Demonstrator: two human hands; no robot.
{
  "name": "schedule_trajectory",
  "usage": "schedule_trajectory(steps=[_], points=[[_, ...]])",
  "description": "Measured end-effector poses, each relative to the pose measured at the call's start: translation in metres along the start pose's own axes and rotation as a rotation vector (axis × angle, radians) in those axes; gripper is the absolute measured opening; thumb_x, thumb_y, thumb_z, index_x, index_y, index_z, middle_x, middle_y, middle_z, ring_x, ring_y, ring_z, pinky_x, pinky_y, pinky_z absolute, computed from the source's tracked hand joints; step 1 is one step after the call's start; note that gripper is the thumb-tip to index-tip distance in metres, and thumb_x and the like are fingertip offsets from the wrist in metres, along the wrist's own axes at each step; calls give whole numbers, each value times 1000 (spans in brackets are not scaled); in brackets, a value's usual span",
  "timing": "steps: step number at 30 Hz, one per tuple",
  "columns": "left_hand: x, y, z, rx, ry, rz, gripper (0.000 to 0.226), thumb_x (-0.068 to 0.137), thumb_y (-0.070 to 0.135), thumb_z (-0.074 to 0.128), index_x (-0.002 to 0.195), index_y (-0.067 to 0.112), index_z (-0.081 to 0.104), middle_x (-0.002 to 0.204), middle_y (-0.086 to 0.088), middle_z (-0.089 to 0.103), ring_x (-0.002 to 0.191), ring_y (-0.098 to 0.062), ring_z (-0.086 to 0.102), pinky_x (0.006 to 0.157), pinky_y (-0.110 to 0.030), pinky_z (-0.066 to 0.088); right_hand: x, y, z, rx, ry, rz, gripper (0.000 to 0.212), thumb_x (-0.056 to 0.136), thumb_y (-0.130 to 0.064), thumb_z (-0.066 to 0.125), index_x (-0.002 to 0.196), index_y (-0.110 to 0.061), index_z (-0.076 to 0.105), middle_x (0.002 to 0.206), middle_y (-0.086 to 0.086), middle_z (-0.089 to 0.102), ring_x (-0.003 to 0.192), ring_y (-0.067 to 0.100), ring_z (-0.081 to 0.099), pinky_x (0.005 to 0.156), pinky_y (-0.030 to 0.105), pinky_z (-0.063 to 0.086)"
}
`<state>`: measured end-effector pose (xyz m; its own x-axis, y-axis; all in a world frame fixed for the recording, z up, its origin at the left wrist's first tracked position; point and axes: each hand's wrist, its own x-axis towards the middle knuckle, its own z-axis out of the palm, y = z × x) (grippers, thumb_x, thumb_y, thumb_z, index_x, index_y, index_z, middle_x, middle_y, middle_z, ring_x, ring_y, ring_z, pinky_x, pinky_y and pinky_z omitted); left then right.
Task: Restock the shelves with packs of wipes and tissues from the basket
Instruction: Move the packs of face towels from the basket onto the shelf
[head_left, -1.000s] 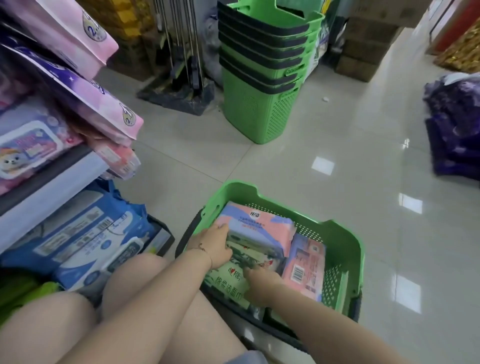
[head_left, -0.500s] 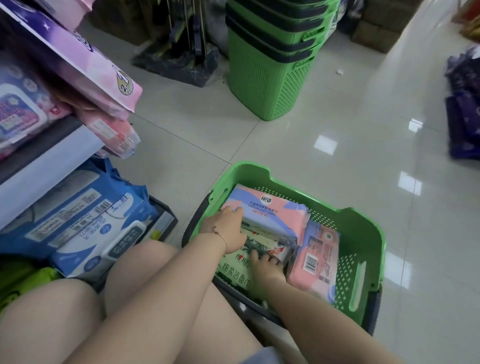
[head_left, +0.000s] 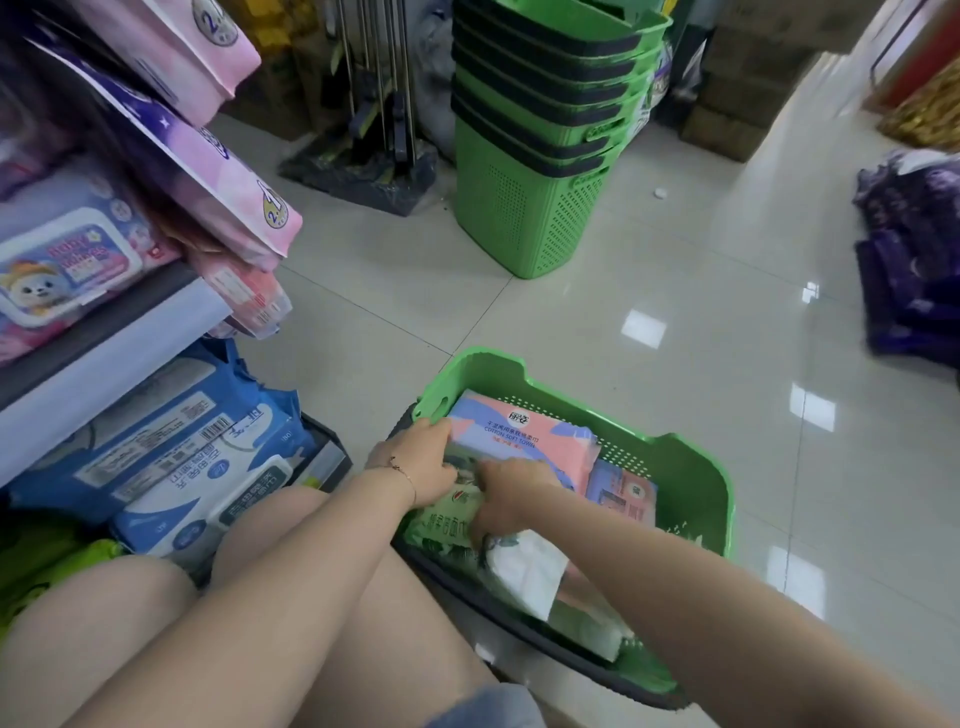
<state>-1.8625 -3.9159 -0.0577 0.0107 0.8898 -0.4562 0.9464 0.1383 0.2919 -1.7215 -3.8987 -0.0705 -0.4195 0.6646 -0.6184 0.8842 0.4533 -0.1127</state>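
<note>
The left hand (head_left: 421, 462) curls its fingers around the near-left corner of a pink and blue pack of cotton towels (head_left: 519, 441). Just right of it, the right hand (head_left: 506, 493) presses down on a green pack (head_left: 441, 525) beneath; whether it grips is unclear. Both sit inside the green basket (head_left: 691, 467) on the floor. Left of the hands, the shelf (head_left: 104, 353) holds wipes.

"COTTON SOFT TOWEL" on the pink-and-blue pack (head_left: 519, 441); "2" on the pink shelf pack (head_left: 278, 208).
</note>
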Motion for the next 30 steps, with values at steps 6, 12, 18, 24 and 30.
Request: schedule_trajectory(steps=[6, 12, 18, 24, 30], points=[[-19, 0, -36, -135, -152, -8, 87, 73, 30, 79, 143, 20, 29, 140, -6, 39, 122, -25, 47, 99, -34, 43, -48, 10, -97, -49, 83, -109, 67, 56, -40, 82, 112, -25, 49, 73, -9, 50, 79, 21, 53, 64, 26, 40], [-53, -24, -73, -158, 101, 126, 136, 26, 68, 79, 139, 43, 6, 138, 5, 27, 130, -21, 31, 109, -45, 33, -102, 2, -175, -64, 300, -276, 62, 55, -36, 85, 107, -31, 52, 82, -8, 54, 81, 20, 54, 62, 25, 45], [-102, -46, -112, -6, 480, 197, 125, 35, 75, 69, 140, 43, 9, 134, 14, 33, 126, -19, 34, 102, -39, 31, -150, -22, -220, -226, 495, -461, 71, 54, -40, 86, 116, -32, 52, 97, -5, 53, 93, 16, 43, 68, 27, 34], [-161, -69, -169, 159, 703, 299, 107, 46, 59, 74, 139, 29, 29, 113, 13, 40, 106, -13, 44, 90, -38, 40, -175, -46, -243, -202, 567, -555, 73, 58, -47, 83, 118, -38, 43, 109, -9, 50, 101, 14, 42, 86, 34, 41], [-233, -95, -229, 354, 924, 299, 107, 50, 63, 67, 139, 22, 24, 120, -1, 43, 113, -19, 43, 96, -39, 39, -191, -81, -269, -326, 793, -669, 71, 66, -62, 71, 124, -50, 32, 114, -15, 47, 101, 11, 39, 87, 34, 37]])
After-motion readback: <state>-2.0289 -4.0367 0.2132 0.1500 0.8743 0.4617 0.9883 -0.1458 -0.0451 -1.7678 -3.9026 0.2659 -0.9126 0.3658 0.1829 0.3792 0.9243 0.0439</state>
